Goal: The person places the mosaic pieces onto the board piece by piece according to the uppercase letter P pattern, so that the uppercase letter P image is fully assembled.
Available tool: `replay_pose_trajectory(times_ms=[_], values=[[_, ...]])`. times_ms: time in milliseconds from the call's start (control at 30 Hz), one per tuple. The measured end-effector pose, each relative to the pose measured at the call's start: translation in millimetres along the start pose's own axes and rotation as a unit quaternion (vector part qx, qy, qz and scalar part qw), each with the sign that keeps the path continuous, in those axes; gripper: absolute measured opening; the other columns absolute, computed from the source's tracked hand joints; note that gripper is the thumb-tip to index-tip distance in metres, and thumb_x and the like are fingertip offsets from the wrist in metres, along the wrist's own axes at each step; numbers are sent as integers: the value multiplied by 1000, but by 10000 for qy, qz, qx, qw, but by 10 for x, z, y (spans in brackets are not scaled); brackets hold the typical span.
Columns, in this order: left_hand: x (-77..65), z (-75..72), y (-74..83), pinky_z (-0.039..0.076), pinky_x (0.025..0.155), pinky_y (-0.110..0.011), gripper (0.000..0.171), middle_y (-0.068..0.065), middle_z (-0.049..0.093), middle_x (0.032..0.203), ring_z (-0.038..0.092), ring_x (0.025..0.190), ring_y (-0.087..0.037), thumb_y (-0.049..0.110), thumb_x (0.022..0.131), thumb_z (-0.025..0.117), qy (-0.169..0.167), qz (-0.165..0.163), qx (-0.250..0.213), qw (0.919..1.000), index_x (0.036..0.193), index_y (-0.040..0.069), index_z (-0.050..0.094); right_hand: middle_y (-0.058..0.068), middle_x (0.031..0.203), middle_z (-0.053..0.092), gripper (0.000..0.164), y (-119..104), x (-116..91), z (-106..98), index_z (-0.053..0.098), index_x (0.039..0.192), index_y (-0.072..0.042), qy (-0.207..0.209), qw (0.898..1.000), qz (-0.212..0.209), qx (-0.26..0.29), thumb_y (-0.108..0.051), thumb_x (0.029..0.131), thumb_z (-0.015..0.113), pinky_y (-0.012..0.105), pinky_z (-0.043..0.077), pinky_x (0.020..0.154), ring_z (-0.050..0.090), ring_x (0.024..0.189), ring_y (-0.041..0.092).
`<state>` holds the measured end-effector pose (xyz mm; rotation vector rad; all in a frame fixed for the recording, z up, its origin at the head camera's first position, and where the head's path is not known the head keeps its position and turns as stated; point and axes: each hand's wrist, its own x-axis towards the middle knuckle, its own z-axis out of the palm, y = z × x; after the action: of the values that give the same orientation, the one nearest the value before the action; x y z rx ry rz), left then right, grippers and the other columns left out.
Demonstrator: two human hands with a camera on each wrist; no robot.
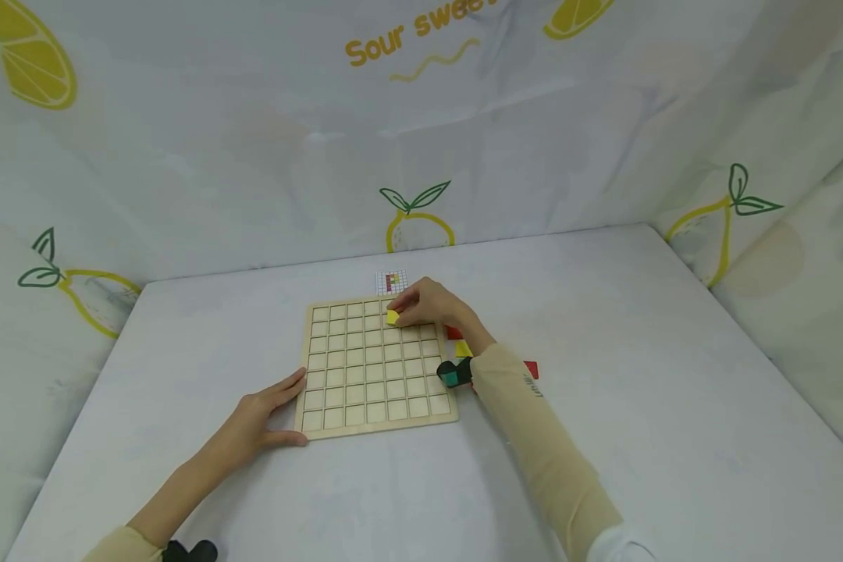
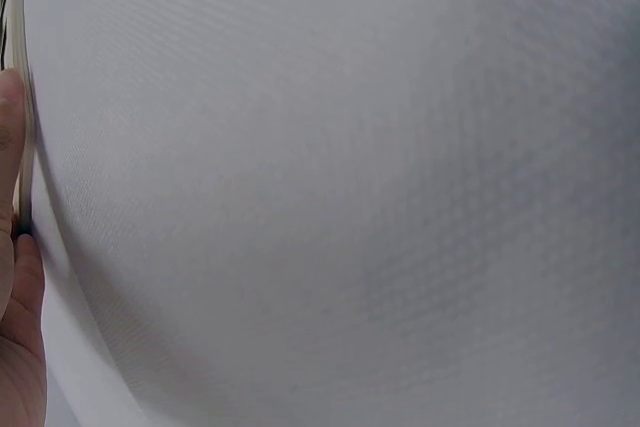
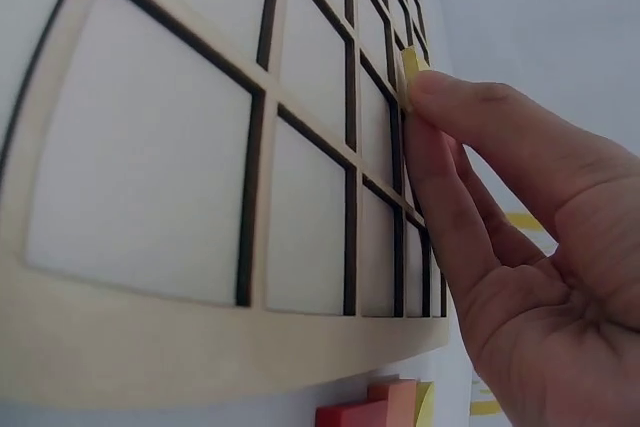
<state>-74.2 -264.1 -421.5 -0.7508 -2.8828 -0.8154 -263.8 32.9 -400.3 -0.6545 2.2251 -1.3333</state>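
A wooden grid board (image 1: 379, 426) with square recesses lies flat on the white table. My left hand (image 1: 256, 421) is at its lower left, fingers on the left edge and thumb at the near corner. In the left wrist view only part of that hand (image 2: 22, 347) shows, against the board's rim. Over the far rows, my right hand (image 1: 432, 303) pinches a small yellow square tile (image 1: 392, 318) between thumb and fingers. The right wrist view shows this tile (image 3: 411, 67) held on edge at the grid; whether it touches a recess I cannot tell.
A small card (image 1: 391, 282) with a coloured grid pattern lies just beyond the board. Right of the board are a red tile (image 1: 453, 333), a yellow tile (image 1: 463, 349) and another red piece (image 1: 531, 369), partly hidden by the right arm. A lemon-print cloth (image 1: 288, 156) hangs behind.
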Motion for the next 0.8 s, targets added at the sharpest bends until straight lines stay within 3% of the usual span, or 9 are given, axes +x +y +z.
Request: replay_pose_trajectory(times_ms=[133, 233, 367, 633, 800], values=[[-2, 5, -3, 46, 94, -47, 86, -24, 45, 141, 49, 122, -41, 24, 61, 87, 14, -20, -54, 10000, 129, -13, 51, 13, 107, 70, 28, -41, 5, 30, 70, 110, 2, 92, 9993, 65, -343, -2, 83, 74, 26, 53, 82, 64, 92, 19], [-7, 11, -11, 44, 100, -28, 86, -23, 45, 141, 49, 122, -40, 24, 61, 87, 55, 16, -78, 10000, 129, -13, 51, 13, 112, 69, 29, -60, -2, 34, 70, 112, 1, 72, 9990, 108, -422, -3, 84, 73, 28, 53, 86, 65, 98, 21], [-11, 17, -20, 28, 101, -5, 86, -23, 45, 141, 49, 122, -40, 25, 62, 87, 94, 59, -109, 9999, 130, -12, 51, 14, 113, 69, 29, -66, -7, 31, 69, 113, 3, 31, 9990, 90, -433, -1, 84, 72, 29, 53, 88, 65, 101, 24], [-15, 13, -17, 36, 102, -14, 86, -22, 45, 142, 48, 123, -40, 26, 63, 86, 66, 5, -132, 9999, 131, -12, 50, 14, 107, 70, 25, -67, -17, 43, 70, 108, 3, 77, 9982, -127, -577, 0, 83, 72, 29, 54, 86, 65, 99, 24], [-16, 14, -11, 46, 97, -42, 86, -22, 44, 142, 48, 124, -40, 26, 63, 86, 11, -75, -134, 9999, 131, -12, 50, 14, 102, 71, 23, -60, -22, 63, 71, 104, 3, 156, 9980, -215, -570, -1, 82, 74, 29, 54, 84, 66, 93, 23]])
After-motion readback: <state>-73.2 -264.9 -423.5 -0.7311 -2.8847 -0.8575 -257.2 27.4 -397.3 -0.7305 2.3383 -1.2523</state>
